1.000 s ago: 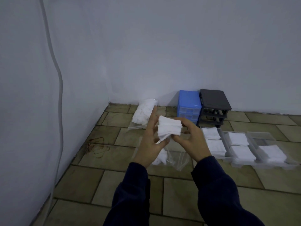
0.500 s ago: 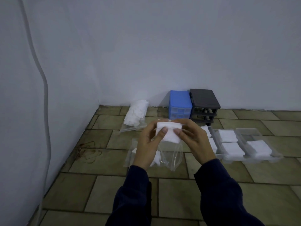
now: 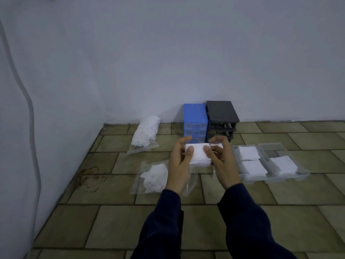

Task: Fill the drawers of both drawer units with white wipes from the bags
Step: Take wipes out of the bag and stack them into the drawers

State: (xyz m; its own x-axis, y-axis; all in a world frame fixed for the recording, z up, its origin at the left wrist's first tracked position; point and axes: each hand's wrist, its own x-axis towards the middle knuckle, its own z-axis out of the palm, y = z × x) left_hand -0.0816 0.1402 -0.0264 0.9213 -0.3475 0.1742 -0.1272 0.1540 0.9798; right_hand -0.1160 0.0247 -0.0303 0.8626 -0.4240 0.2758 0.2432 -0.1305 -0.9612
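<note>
Squared up now, that stack of wipes sits flat and level between both hands, where a second ago it was bunched and tilted against the left palm. Left hand pinches the near left edge, thumb on top; right hand pinches the right edge the same way. Both are clamped on the stack, held out in front of the blue drawer unit, and I'd say that's to tidy the pile so it drops neatly into a drawer.

Just right of the blue unit stands the black drawer unit, its slots apparently vacated. Right and nearer from the blue unit, the clear drawers lie pulled out on the floor, each already carrying folded wipes. Left of the blue unit, a full bag leans by the wall; nearer, an opened bag holds a crumpled remainder.

Hard to call: how many wipes are in the stack, whether the blue unit's drawers are filled, and the leftmost clear drawer, mostly behind the right hand.
</note>
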